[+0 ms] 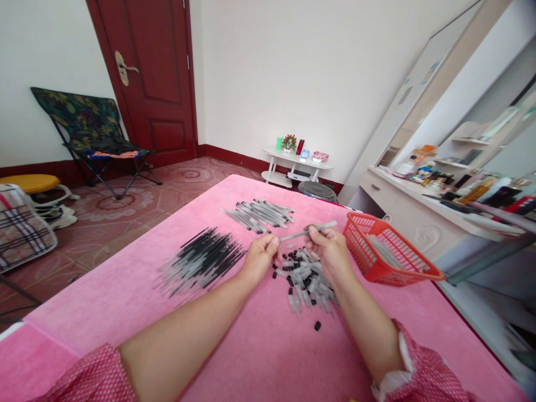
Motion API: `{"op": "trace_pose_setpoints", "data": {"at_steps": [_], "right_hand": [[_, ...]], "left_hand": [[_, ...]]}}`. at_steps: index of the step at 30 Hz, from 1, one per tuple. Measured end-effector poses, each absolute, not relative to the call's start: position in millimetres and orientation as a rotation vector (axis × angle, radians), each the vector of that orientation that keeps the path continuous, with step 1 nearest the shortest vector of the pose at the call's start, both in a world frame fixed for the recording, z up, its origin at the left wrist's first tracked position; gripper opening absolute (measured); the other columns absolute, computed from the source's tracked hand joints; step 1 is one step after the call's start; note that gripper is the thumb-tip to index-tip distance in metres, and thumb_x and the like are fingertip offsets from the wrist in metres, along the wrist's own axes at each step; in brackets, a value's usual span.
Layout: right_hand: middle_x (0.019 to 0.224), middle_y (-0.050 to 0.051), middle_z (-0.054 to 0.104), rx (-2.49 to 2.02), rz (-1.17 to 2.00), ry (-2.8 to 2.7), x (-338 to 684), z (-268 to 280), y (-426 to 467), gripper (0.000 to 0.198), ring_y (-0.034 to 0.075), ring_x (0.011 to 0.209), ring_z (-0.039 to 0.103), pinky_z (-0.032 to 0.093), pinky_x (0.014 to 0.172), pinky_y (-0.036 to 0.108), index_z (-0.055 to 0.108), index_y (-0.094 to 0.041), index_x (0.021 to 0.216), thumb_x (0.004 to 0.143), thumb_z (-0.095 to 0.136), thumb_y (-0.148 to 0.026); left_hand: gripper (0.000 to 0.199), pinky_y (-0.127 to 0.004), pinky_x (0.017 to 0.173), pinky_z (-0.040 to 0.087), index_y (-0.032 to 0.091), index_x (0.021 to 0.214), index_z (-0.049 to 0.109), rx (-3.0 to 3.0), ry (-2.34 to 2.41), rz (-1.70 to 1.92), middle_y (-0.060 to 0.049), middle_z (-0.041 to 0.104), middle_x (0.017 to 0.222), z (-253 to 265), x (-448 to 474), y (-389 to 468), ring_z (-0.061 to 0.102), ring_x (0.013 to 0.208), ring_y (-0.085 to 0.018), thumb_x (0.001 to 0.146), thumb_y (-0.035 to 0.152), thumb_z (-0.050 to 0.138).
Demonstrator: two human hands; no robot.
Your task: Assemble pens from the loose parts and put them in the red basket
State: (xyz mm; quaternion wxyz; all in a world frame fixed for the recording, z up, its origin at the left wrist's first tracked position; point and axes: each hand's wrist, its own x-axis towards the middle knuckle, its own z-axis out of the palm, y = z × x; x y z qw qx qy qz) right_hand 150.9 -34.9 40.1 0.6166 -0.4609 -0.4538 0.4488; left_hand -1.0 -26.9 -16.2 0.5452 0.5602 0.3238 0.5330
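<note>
A slim translucent pen spans the gap between my hands, above the table. My right hand is closed around it between thumb and fingers, and its clear end sticks out to the right. Pinched at its left end are the thumb and forefinger of my left hand. Beneath my right hand lies a loose heap of clear pen caps and small black plugs. Black-and-clear pen refills form a pile left of my left hand. Farther back is a row of grey pens.
A pink cloth covers the table. At its right edge stands an orange basket with clear tubes inside. Beyond are a cluttered dresser, a small white shelf table, a folding chair and a red door.
</note>
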Motion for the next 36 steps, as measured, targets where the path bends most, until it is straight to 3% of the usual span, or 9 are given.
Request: {"op": "trace_pose_setpoints", "data": {"at_steps": [5,10,15,17,22,26,28,32,36], "right_hand": [[0.06,0.0,0.059,-1.025,1.045,-1.088,149.1,41.7,-37.3,0.026,0.007,0.046,0.048,0.04,0.044,0.021,0.063,-0.014,0.076,0.064,0.071,-0.035],[0.058,0.0,0.058,-1.05,1.034,-1.05,152.0,40.2,-36.3,0.027,0.007,0.045,0.047,0.038,0.043,0.02,0.063,-0.013,0.077,0.062,0.072,-0.035],[0.059,0.0,0.059,-1.036,1.012,-1.153,152.2,40.0,-36.0,0.026,0.008,0.045,0.047,0.038,0.043,0.021,0.063,-0.014,0.077,0.065,0.07,-0.036],[0.059,0.0,0.059,-1.026,1.003,-1.152,152.4,40.4,-35.8,0.026,0.008,0.045,0.047,0.038,0.043,0.021,0.063,-0.014,0.077,0.065,0.07,-0.036],[0.057,-0.001,0.057,-1.04,1.023,-1.106,153.9,40.8,-35.3,0.026,0.008,0.044,0.046,0.036,0.042,0.021,0.062,-0.014,0.077,0.064,0.07,-0.035],[0.058,0.0,0.059,-0.999,1.036,-1.145,152.5,41.8,-36.4,0.023,0.008,0.045,0.047,0.037,0.043,0.021,0.063,-0.014,0.077,0.065,0.069,-0.033],[0.059,0.0,0.059,-0.979,1.033,-1.134,152.4,42.0,-36.5,0.022,0.008,0.045,0.048,0.037,0.044,0.021,0.063,-0.014,0.077,0.065,0.07,-0.031],[0.058,0.0,0.058,-0.997,1.043,-1.063,154.7,40.7,-35.0,0.023,0.007,0.045,0.047,0.037,0.043,0.02,0.063,-0.013,0.077,0.064,0.071,-0.031],[0.056,0.0,0.058,-1.019,1.054,-1.071,155.5,39.3,-34.3,0.023,0.007,0.043,0.046,0.036,0.042,0.02,0.064,-0.013,0.075,0.063,0.071,-0.032]], "left_hand": [[0.055,-0.021,0.038,0.029,0.017,0.056,0.044,1.22,0.77,1.223,-0.001,0.052,0.043,-11.9,-2.9,-30.1,0.044,0.034,-0.009,0.083,0.062,0.029],[0.036,-0.019,0.04,0.031,0.016,0.075,0.048,1.299,0.779,1.335,0.002,0.058,0.057,-12.1,-4.0,-28.3,0.047,0.039,-0.007,0.077,0.051,0.055],[0.048,-0.019,0.042,0.032,0.016,0.059,0.045,1.32,0.85,1.274,0.003,0.048,0.041,-14.4,-3.8,-27.9,0.042,0.036,-0.007,0.085,0.055,0.036],[0.05,-0.019,0.041,0.032,0.016,0.061,0.047,1.311,0.854,1.262,0.002,0.051,0.043,-14.4,-3.2,-28.4,0.045,0.037,-0.008,0.085,0.058,0.032],[0.044,-0.019,0.039,0.032,0.016,0.066,0.049,1.334,0.812,1.258,0.002,0.056,0.049,-15.4,-2.7,-28.2,0.046,0.035,-0.008,0.078,0.058,0.049],[0.056,-0.02,0.036,0.029,0.016,0.053,0.045,1.25,0.825,1.2,0.0,0.05,0.038,-14.1,-4.6,-29.3,0.042,0.031,-0.008,0.083,0.061,0.032],[0.057,-0.02,0.036,0.028,0.015,0.055,0.047,1.223,0.814,1.216,-0.002,0.054,0.043,-12.2,-5.1,-29.9,0.044,0.032,-0.008,0.084,0.061,0.028],[0.038,-0.019,0.038,0.031,0.015,0.079,0.052,1.274,0.785,1.312,-0.001,0.064,0.066,-11.2,-4.0,-29.0,0.049,0.038,-0.008,0.079,0.054,0.051],[0.04,-0.019,0.042,0.033,0.014,0.066,0.051,1.347,0.775,1.28,0.0,0.059,0.055,-15.2,-3.9,-27.1,0.048,0.039,-0.007,0.081,0.051,0.048]]}}
